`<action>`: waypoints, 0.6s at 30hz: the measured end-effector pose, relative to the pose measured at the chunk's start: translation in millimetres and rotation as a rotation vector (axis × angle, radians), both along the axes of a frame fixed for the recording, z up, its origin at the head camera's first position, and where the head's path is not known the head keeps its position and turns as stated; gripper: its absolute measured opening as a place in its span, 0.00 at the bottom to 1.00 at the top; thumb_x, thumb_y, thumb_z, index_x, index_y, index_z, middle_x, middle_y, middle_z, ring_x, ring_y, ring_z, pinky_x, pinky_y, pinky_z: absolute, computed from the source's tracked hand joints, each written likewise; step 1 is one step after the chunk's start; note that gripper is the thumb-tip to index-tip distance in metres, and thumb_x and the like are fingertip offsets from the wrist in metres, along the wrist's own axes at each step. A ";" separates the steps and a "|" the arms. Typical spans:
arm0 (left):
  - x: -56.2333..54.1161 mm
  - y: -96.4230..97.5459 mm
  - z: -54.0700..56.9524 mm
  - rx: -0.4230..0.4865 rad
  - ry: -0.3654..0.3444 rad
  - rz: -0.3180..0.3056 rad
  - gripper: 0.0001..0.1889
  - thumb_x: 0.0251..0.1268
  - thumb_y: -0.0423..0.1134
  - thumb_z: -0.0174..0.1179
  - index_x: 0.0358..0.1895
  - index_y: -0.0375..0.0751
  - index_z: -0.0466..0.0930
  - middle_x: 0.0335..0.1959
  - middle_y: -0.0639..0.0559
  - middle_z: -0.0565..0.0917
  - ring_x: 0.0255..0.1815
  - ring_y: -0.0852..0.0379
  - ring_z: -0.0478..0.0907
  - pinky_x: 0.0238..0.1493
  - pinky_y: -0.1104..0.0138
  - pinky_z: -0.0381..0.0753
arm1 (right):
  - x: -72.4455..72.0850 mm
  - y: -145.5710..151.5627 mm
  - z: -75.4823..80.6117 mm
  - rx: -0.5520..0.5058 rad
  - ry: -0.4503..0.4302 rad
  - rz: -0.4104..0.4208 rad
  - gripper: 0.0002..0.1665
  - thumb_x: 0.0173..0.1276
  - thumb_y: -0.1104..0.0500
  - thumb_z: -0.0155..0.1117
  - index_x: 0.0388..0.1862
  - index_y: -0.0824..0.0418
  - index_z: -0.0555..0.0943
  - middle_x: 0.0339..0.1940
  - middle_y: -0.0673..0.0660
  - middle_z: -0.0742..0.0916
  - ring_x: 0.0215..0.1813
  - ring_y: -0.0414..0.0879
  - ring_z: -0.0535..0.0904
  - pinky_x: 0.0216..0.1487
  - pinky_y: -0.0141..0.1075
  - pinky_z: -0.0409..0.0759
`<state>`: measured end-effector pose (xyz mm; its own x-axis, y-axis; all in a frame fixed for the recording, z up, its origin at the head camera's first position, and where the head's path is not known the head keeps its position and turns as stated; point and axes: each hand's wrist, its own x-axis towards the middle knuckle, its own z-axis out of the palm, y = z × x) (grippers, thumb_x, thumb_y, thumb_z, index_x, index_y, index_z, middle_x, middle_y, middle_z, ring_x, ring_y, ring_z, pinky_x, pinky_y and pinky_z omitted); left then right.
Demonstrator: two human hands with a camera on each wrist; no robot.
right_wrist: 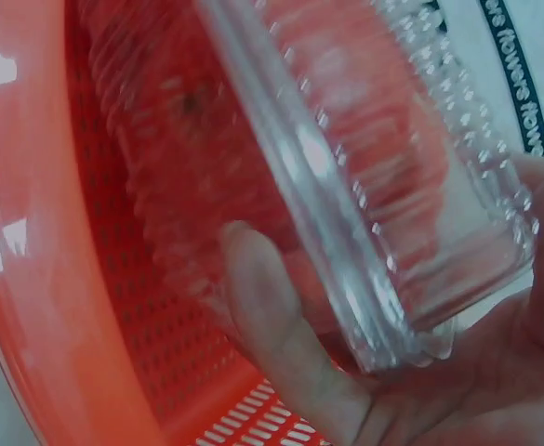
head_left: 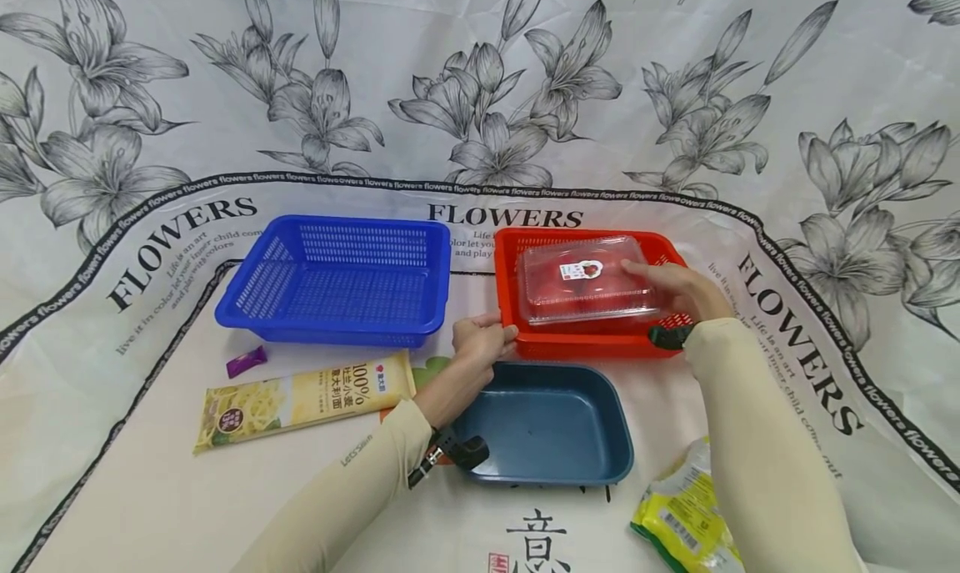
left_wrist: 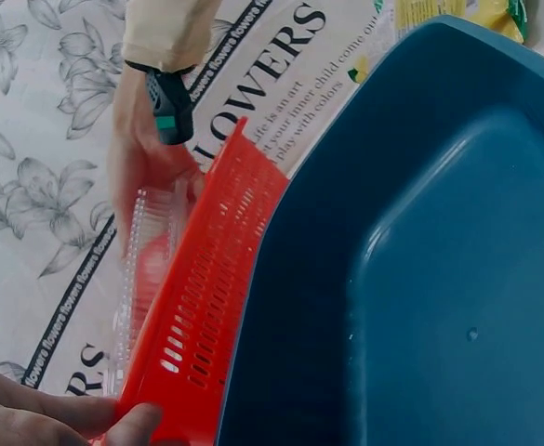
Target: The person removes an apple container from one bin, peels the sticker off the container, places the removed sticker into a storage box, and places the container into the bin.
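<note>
Reaching in from the near right and bending at the wrist; clamping the right grip (head_left: 670, 287) on the right end of a clear plastic box (head_left: 588, 296); holding it tilted at the opening of a red basket (head_left: 585, 345); pinching that basket's near left corner with the left grip (head_left: 480, 341); showing red contents (right_wrist: 188, 167) through glossy, ridged walls; wearing a white label (head_left: 581, 270) on top.

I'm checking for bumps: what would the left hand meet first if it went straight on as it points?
The red basket: the left hand holds its rim by the near left corner. Beyond that, perhaps the clear container, though depth is unclear.
</note>
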<state>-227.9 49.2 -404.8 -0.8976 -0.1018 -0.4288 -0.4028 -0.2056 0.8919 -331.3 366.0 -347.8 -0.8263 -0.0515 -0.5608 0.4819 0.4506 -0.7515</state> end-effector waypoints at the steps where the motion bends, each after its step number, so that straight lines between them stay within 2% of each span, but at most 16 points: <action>1: -0.1 -0.1 0.0 0.004 0.001 0.004 0.21 0.72 0.25 0.68 0.66 0.32 0.84 0.58 0.36 0.89 0.54 0.41 0.91 0.63 0.51 0.88 | -0.5 -1.5 0.5 -0.022 0.006 0.000 0.59 0.83 0.34 0.56 0.88 0.68 0.40 0.77 0.67 0.68 0.70 0.58 0.71 0.68 0.49 0.86; 7: -0.3 -0.2 -0.3 0.020 0.014 0.009 0.21 0.70 0.24 0.67 0.65 0.31 0.85 0.55 0.36 0.90 0.53 0.40 0.91 0.62 0.51 0.88 | 0.7 -6.6 4.1 -0.103 0.039 -0.040 0.55 0.84 0.37 0.56 0.88 0.67 0.42 0.68 0.63 0.73 0.60 0.53 0.76 0.62 0.51 0.89; 13: 0.3 0.2 -2.7 0.032 0.022 0.010 0.21 0.70 0.23 0.68 0.65 0.31 0.85 0.55 0.36 0.90 0.52 0.41 0.91 0.63 0.51 0.88 | 5.9 -7.7 7.6 -0.174 0.085 -0.055 0.49 0.85 0.38 0.54 0.85 0.66 0.49 0.55 0.58 0.79 0.49 0.48 0.83 0.56 0.53 0.91; 15: 1.2 0.2 -2.8 0.032 0.018 0.013 0.22 0.70 0.24 0.68 0.66 0.31 0.85 0.55 0.36 0.90 0.52 0.41 0.92 0.63 0.51 0.88 | 8.5 -9.2 10.0 -0.182 0.103 -0.068 0.49 0.84 0.37 0.55 0.84 0.67 0.50 0.54 0.58 0.79 0.48 0.48 0.83 0.53 0.53 0.92; 18: 2.0 0.2 -2.3 0.032 0.021 0.017 0.22 0.70 0.24 0.68 0.66 0.31 0.84 0.56 0.35 0.89 0.51 0.42 0.92 0.62 0.51 0.88 | 12.3 -11.3 14.8 -0.167 0.121 -0.076 0.52 0.84 0.36 0.54 0.86 0.67 0.47 0.59 0.60 0.76 0.51 0.50 0.80 0.51 0.50 0.93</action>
